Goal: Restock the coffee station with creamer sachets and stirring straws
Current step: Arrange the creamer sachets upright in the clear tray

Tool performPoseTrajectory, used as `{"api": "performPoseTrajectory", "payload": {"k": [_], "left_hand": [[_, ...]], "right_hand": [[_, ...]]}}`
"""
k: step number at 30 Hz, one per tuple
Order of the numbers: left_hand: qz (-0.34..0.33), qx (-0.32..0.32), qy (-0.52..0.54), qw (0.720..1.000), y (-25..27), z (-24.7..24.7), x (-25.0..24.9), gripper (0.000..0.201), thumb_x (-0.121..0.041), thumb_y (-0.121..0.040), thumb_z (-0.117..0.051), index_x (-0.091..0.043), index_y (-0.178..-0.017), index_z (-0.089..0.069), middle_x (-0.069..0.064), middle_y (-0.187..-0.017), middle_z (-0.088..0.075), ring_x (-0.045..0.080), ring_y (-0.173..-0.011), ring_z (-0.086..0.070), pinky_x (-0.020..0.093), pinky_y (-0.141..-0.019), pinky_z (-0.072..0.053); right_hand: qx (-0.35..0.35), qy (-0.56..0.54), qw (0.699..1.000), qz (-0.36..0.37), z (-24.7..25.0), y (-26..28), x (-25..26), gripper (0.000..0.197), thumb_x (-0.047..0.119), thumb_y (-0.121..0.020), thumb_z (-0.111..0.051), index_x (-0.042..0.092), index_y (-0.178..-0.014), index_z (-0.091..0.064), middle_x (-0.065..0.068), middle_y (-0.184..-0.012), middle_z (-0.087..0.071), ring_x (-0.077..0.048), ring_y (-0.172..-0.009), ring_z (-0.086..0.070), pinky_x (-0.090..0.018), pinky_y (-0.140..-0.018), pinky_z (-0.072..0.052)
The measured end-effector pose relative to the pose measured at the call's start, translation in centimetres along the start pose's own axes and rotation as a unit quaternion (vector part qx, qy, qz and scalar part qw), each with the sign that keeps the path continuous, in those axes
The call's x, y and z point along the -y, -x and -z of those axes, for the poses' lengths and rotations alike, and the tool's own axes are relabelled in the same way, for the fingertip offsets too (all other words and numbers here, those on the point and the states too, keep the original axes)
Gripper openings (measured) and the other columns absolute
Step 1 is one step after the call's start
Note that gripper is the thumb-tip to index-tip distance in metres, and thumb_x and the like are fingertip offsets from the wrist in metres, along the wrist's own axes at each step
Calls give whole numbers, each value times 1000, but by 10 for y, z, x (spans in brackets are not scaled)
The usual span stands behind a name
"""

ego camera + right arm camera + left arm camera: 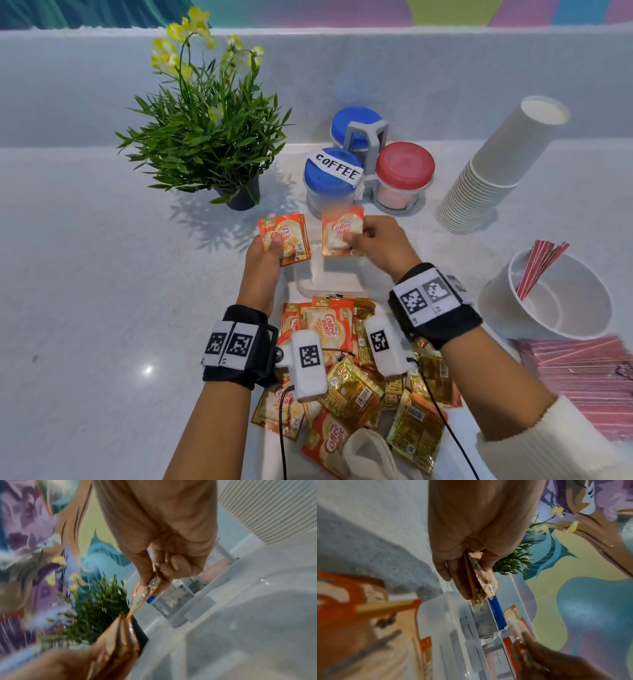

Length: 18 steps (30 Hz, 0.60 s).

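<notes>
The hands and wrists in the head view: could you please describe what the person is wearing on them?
Both hands, left hand and right hand, are bare. Each wrist carries a black band with white square-code markers, plus a white tagged pod trailing a thin black cable. A cream knit sleeve covers the right forearm.

Each forearm carries a broad black fabric wristband: the left black wristband [239, 346] bears two white patches printed with black-and-white square marker codes, and the right black wristband [433, 303] bears two similar patches. A white padded block with one marker code [308, 363] hangs off the inner side of each band, and a thin black cable [282, 435] trails down from it. The right forearm wears a cream ribbed knit sleeve [555, 442] pushed back, while the left forearm is bare.
</notes>
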State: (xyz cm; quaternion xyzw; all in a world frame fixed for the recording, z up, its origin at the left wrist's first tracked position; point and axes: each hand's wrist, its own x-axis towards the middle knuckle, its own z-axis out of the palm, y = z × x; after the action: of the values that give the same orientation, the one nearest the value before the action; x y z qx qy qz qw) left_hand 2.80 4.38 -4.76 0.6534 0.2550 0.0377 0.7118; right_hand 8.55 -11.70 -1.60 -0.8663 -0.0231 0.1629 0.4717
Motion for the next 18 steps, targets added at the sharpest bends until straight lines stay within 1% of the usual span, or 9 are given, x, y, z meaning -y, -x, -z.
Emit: {"api": "performPoseTrajectory", "payload": {"k": [1, 3, 4, 5, 8, 10, 13, 16, 18], "left_hand": [[-1, -8, -3, 1000, -1, -1, -1, 32, -21, -100, -38, -4, -125, -50, 10, -117, -63, 23, -109, -60, 36, -99, -46], [-10, -11, -10, 1000, -1, -5, -3, 33, -21, -100, -38, -5, -127, -47, 13, -122, -61, 25, -111, -60, 40, -100, -46], [-16, -7, -12, 1000, 0, -7, -5, 32, -21, -100, -38, -5, -126, -47, 12, -122, -61, 25, -110, -60, 40, -97, -48], [-24, 0, -15, 1000, 1, -10, -6, 29, -21, -100, -38, -7, -124, -47, 10, -121, -61, 24, -107, -60, 37, -92, -50], [-48, 27, -27, 998, 6, -19, -12, 21, -24, -102, -31, -17, -116, -44, 5, -112, -59, 15, -91, -59, 23, -70, -48], [-58, 48, -30, 997, 10, -24, -16, 24, -32, -102, -26, -19, -114, -42, 2, -107, -59, 10, -85, -59, 22, -66, -46], [-83, 75, -48, 993, 15, -27, -18, 25, -39, -100, -26, -21, -113, -38, -6, -99, -57, 8, -86, -58, 23, -71, -48], [-103, 94, -75, 987, 13, -26, -17, 21, -35, -100, -31, -21, -114, -36, -11, -99, -56, 13, -93, -58, 26, -80, -47], [-114, 109, -85, 984, 11, -26, -16, 14, -32, -100, -33, -25, -112, -37, -15, -100, -55, 7, -95, -58, 24, -84, -46]], "right_hand": [[-3, -46, 999, 12, 6, 3, 5, 23, 11, -88, -59, 3, -108, -65, -10, -103, -69, -9, -81, -60, -21, -75, -43], [20, -114, 993, 27, 12, 9, 13, 17, 7, -88, -59, 5, -104, -64, -2, -82, -66, 7, -56, -56, -8, -55, -41], [37, -120, 992, 31, 12, 11, 16, 13, 5, -88, -58, 6, -100, -63, 2, -71, -60, 7, -46, -53, -7, -47, -38], [49, -107, 992, 35, 10, 11, 18, 9, 6, -88, -59, 5, -96, -63, 3, -65, -55, 3, -43, -50, -10, -45, -37], [55, -41, 997, 43, 0, 8, 18, 16, 10, -86, -61, 2, -99, -66, 4, -59, -52, -2, -45, -47, -19, -48, -38], [52, -38, 997, 44, -6, 7, 18, 19, 10, -86, -62, 2, -102, -66, 5, -58, -53, -3, -44, -49, -19, -47, -42], [55, -66, 995, 41, -11, 8, 20, 20, 6, -85, -63, 0, -103, -63, 0, -58, -53, -12, -50, -50, -19, -47, -46], [54, -115, 992, 22, -11, 7, 20, 24, 2, -81, -65, 5, -104, -57, -2, -59, -52, -12, -48, -52, -19, -46, -47], [47, -139, 989, 14, -10, 4, 19, 26, 0, -79, -67, 6, -101, -54, -1, -64, -52, -14, -50, -53, -23, -50, -48]]}}
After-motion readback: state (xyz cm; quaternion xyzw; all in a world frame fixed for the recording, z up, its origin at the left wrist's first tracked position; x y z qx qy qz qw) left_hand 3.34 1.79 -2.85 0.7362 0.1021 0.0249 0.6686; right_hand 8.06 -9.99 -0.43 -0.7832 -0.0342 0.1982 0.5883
